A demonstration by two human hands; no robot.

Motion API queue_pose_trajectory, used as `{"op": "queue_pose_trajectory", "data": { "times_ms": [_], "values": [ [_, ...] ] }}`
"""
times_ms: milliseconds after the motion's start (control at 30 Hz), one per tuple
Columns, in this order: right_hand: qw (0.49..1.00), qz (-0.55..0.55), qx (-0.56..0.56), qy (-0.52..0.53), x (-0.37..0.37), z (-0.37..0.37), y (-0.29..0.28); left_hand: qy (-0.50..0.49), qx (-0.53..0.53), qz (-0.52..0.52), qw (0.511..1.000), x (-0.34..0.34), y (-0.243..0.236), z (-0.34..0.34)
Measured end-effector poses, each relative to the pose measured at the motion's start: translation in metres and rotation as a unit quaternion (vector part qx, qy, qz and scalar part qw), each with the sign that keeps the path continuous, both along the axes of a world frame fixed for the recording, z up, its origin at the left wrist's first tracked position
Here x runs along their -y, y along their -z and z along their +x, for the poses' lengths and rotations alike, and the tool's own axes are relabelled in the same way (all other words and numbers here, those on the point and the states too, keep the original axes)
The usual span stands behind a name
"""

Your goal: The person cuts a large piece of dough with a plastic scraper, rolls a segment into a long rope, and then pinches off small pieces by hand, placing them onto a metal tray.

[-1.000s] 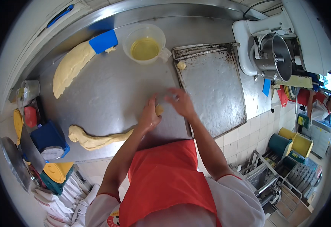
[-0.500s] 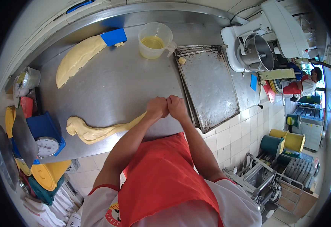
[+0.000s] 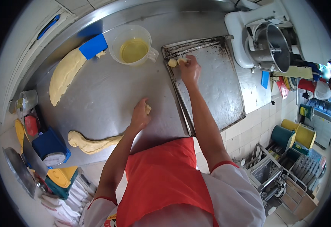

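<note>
A pale yellow dough rope (image 3: 93, 146), thick at its left end, lies along the near side of the steel table and runs behind my left forearm. My left hand (image 3: 139, 116) is closed around dough, and a torn end pokes out beside the fingers. Over the far left corner of the top baking tray (image 3: 216, 87), my right hand (image 3: 191, 72) pinches a small dough piece (image 3: 181, 60). Just left of that piece, a dough ball (image 3: 172, 62) rests on the tray.
A large dough slab (image 3: 65, 75) lies at the far left, with a blue scraper (image 3: 93, 46) against its end. Beside it stands a clear jug (image 3: 132, 47) of yellow liquid. A mixer (image 3: 267, 45) is at the back right, a dial scale (image 3: 54, 159) at the left.
My hands, formerly together at the rope's end, have parted. The right has carried a small dough piece to the tray beside the ball; the left has shifted slightly left, still holding dough.
</note>
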State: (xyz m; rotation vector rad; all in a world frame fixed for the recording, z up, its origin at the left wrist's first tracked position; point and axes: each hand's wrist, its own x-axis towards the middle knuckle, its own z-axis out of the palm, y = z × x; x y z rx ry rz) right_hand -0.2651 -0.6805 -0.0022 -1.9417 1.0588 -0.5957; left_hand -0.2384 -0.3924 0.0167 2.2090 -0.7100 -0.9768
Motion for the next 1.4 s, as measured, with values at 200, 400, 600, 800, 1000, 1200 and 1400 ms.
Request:
{"op": "queue_pose_trajectory", "data": {
  "times_ms": [200,400,600,800,1000,1200,1400],
  "values": [
    [0.985,-0.168,-0.046,0.009,-0.051,-0.012,-0.032,-0.057,-0.039,-0.005,0.998,-0.015,-0.009,-0.008],
    [0.932,0.209,-0.07,-0.289,-0.174,-0.08,-0.056,-0.04,-0.024,-0.111,0.993,-0.028,-0.007,-0.016],
    [0.978,0.03,-0.041,-0.202,-0.207,-0.082,-0.069,0.086,0.017,0.049,0.995,-0.018,-0.026,-0.033],
    [0.94,-0.078,-0.271,-0.194,-0.197,-0.093,-0.07,0.135,0.081,0.142,0.977,-0.01,-0.033,-0.03],
    [0.922,0.33,-0.057,-0.193,-0.107,-0.116,-0.058,0.007,-0.013,0.147,0.989,-0.001,-0.021,0.01],
    [0.997,-0.029,0.02,0.063,0.007,-0.029,-0.005,0.056,0.03,0.049,0.997,-0.023,0.003,-0.008],
    [0.974,-0.196,-0.064,0.093,-0.003,-0.009,-0.005,-0.004,-0.027,-0.02,0.999,-0.03,-0.016,-0.01]
  ]
}}
